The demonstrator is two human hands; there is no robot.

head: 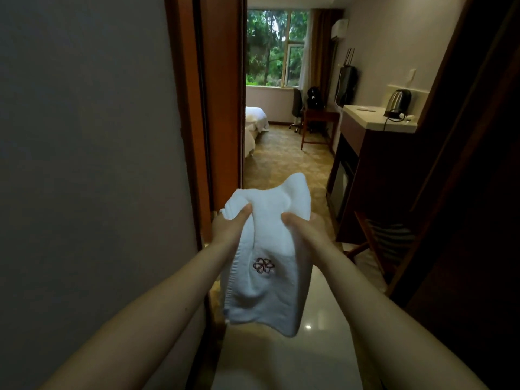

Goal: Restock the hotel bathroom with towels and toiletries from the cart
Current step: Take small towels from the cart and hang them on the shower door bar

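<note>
Beyond towel (270, 280) — hallway (284, 164) | kettle (398, 104) on counter (363, 119) right | doorframe (191, 122) left

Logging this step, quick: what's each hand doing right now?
Left hand: grips the white towel.
Right hand: grips the same towel.

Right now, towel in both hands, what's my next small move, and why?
Probably turn left toward the wooden door frame: left hand and right hand both grip the white towel, and a bed lies ahead. Whether that frame opens onto the bathroom isn't visible.
</note>
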